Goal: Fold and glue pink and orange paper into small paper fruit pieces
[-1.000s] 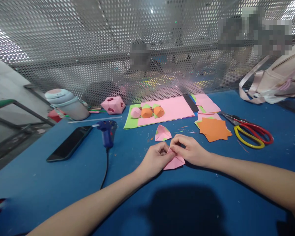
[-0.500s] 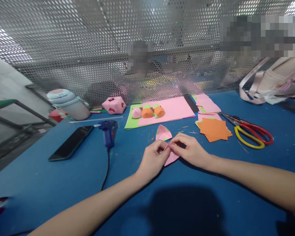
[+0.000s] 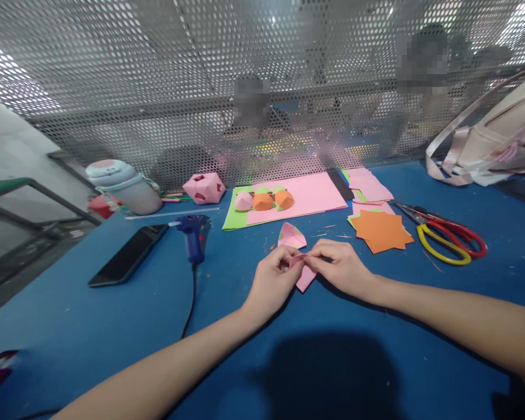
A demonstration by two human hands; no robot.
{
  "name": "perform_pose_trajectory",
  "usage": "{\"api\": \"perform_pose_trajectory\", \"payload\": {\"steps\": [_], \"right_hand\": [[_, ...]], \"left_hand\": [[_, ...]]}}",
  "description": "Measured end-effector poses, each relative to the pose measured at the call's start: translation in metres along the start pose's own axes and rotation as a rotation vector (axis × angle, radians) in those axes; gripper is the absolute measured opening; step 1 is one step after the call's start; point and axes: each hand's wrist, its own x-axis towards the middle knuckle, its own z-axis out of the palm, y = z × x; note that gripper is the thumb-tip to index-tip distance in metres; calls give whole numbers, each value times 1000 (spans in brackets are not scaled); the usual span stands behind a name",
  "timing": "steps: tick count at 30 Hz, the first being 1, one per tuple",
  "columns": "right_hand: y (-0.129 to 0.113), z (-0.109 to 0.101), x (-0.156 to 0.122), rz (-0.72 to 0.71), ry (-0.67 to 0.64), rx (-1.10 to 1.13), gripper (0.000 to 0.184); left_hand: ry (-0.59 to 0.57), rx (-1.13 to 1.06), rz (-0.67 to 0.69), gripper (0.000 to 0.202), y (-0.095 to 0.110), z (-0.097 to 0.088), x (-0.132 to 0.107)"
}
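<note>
Between my hands is a small piece of pink paper (image 3: pixel 305 279), one corner hanging down toward me. My left hand (image 3: pixel 275 281) pinches its left side, thumb against fingers. From the right, my right hand (image 3: pixel 339 267) pinches its upper edge, the fingertips of both hands almost meeting. The fingers cover part of the paper, so its fold is partly hidden. Just beyond my left hand lies a folded pink and green paper piece (image 3: pixel 291 235). Farther back, several pink and orange folded paper pieces (image 3: pixel 263 202) rest on pink and green sheets (image 3: pixel 317 196).
Left stand a blue glue gun (image 3: pixel 193 239) with its cord, a phone (image 3: pixel 129 255), a bottle (image 3: pixel 125 185) and a pink paper polyhedron (image 3: pixel 204 188). Orange paper squares (image 3: pixel 381 229) and scissors (image 3: pixel 446 236) lie right. A perforated metal panel (image 3: pixel 179 122) and a bag (image 3: pixel 494 143) are behind.
The pink paper has turned slightly in my fingers, its lower corner now pointing more straight down. My right hand has shifted a little; the things on the table stay put.
</note>
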Motion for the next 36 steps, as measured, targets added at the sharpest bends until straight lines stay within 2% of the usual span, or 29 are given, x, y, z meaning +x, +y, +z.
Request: {"api": "perform_pose_trajectory", "payload": {"steps": [8,12,15,18,29,36], "right_hand": [[-3,0,1,-31,-4,34,16],[-3,0,3,23,12,-23,7],[-1,1,3,75,25,-99,19],[-1,3,2,29,27,-121,28],[-5,-2,3,31,-37,-65,26],[-4,-4,4,68,-62,-9,29]], "left_hand": [[-40,22,-20,20,-3,1,0],[54,10,-41,21,1,-1,2],[99,4,-66,19,2,-1,3],[88,30,-65,17,1,-1,4],[96,37,-49,18,5,1,1],[118,-35,-140,15,3,0,3]]}}
